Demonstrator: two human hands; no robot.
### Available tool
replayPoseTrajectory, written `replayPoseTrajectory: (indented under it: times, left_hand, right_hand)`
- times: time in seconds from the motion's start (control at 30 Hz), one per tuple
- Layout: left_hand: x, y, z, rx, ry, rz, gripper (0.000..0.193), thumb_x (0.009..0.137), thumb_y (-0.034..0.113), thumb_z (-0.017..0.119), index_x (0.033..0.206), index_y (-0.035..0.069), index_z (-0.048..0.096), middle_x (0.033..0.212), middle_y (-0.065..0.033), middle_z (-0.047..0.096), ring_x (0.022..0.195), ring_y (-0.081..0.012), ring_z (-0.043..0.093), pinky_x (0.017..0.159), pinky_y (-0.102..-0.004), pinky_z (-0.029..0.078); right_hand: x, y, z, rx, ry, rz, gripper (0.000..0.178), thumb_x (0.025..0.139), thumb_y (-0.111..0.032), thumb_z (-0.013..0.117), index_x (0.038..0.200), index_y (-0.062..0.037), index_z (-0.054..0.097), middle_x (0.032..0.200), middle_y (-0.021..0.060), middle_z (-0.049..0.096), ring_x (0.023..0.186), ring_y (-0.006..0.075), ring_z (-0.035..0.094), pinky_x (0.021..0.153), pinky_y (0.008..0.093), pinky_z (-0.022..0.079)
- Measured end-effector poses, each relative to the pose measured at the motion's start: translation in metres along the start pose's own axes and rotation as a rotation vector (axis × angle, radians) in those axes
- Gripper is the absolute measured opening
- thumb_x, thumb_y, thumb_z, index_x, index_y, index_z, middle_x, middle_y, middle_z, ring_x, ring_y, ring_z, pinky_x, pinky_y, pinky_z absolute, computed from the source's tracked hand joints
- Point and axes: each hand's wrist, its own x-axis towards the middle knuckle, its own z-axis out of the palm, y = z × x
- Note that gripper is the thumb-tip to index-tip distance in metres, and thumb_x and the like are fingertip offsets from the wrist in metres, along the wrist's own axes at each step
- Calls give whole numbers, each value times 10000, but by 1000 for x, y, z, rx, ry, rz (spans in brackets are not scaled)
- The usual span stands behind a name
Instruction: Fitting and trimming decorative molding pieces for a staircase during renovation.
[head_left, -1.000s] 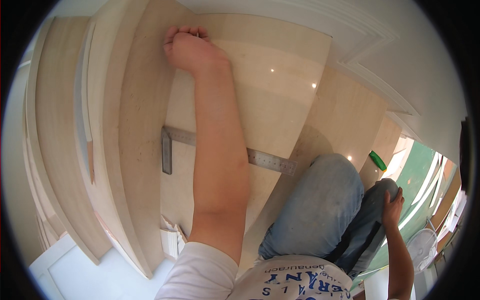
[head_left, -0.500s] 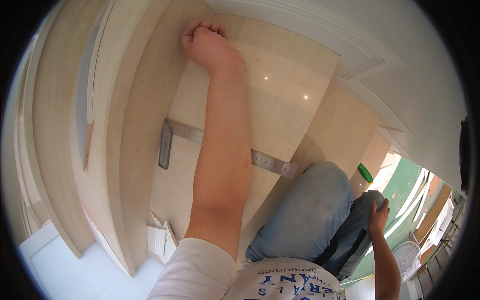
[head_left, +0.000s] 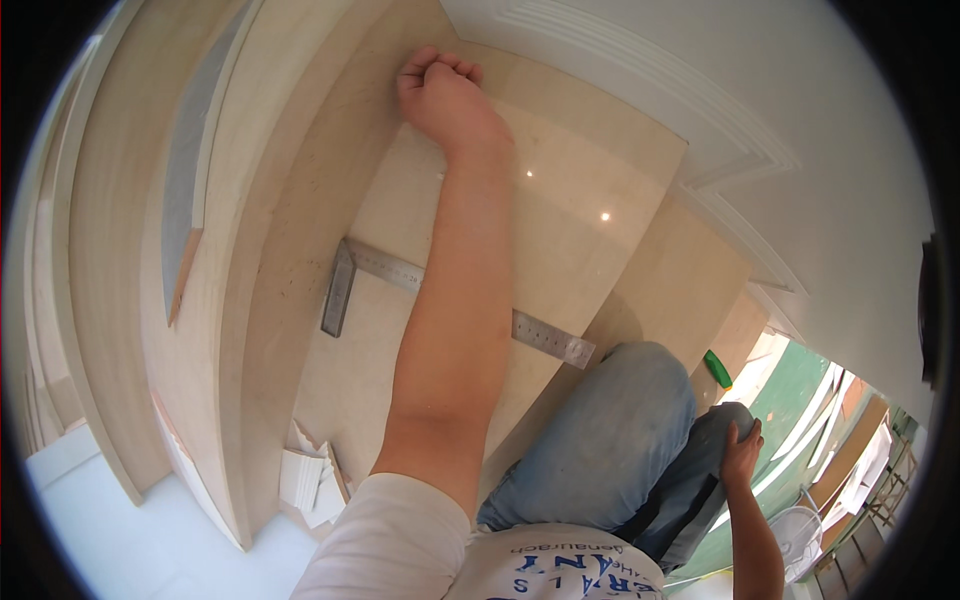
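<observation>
My left hand (head_left: 447,100) reaches far out along my outstretched arm to the corner where the low beige side wall meets the pale tread-like slab (head_left: 570,120). Its fingers are curled in, their tips turned away from view, so anything in them is hidden. Beneath my left forearm a try square (head_left: 550,338) lies across the slab. Its steel blade shows on both sides of the arm, and its dark grey stock (head_left: 338,292) rests near the side wall. My right hand (head_left: 741,452) lies on my jeans at the knee, fingers spread over it.
White moulding offcuts (head_left: 312,482) lie left of my sleeve. A white panelled surface (head_left: 620,70) bounds the slab's far side. Right of my knees are a small green object (head_left: 717,370), a white fan (head_left: 797,535) and scattered strips on a green floor (head_left: 790,390).
The view has shifted and turned slightly, so the slab and try square sit a little differently. My left hand stays at the corner, curled; my right hand still rests on the knee.
</observation>
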Motion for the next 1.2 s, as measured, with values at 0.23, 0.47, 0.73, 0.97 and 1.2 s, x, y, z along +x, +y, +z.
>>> replayPoseTrajectory:
  times: [0.23, 0.47, 0.73, 0.97, 1.2]
  left_hand:
    - [6, 0, -2, -27, 13, -9, 300, 871, -98, 393, 1094, 41, 539, 925, -54, 555, 759, -144, 509, 707, -326, 492]
    - [9, -3, -2, -72, 0, 3, 285, 871, -92, 391, 1073, 34, 547, 916, -60, 561, 747, -152, 515, 685, -328, 499]
    - [11, -4, -6, -76, 4, 25, 218, 898, -73, 425, 1021, 31, 572, 863, -61, 580, 714, -154, 542, 646, -314, 509]
    - [8, -4, -4, -114, 6, 14, 197, 911, -73, 437, 1006, 22, 581, 861, -60, 589, 715, -153, 550, 660, -312, 526]
    - [7, -5, -1, -98, 32, 9, 195, 912, -70, 452, 1004, 28, 593, 857, -60, 596, 721, -144, 564, 652, -310, 535]
  right_hand:
    - [-1, 1, 0, -2, 15, -24, 764, 1007, -435, 601, 1544, 26, 314, 1351, 373, 477, 1229, 533, 520, 1054, 532, 440]
    - [0, 5, 2, -7, 32, -44, 776, 1007, -445, 595, 1544, 42, 317, 1360, 372, 472, 1245, 531, 510, 1069, 530, 432]
    - [0, 3, 4, -12, 24, -20, 811, 992, -461, 608, 1546, 53, 316, 1359, 379, 474, 1249, 533, 515, 1071, 532, 435]
    - [-2, 4, 3, -27, 24, -35, 813, 992, -485, 597, 1545, 39, 314, 1372, 373, 471, 1254, 527, 519, 1065, 534, 444]
    - [-4, -2, 0, -14, 15, -16, 811, 983, -478, 605, 1543, 35, 321, 1386, 367, 470, 1264, 518, 520, 1068, 532, 443]
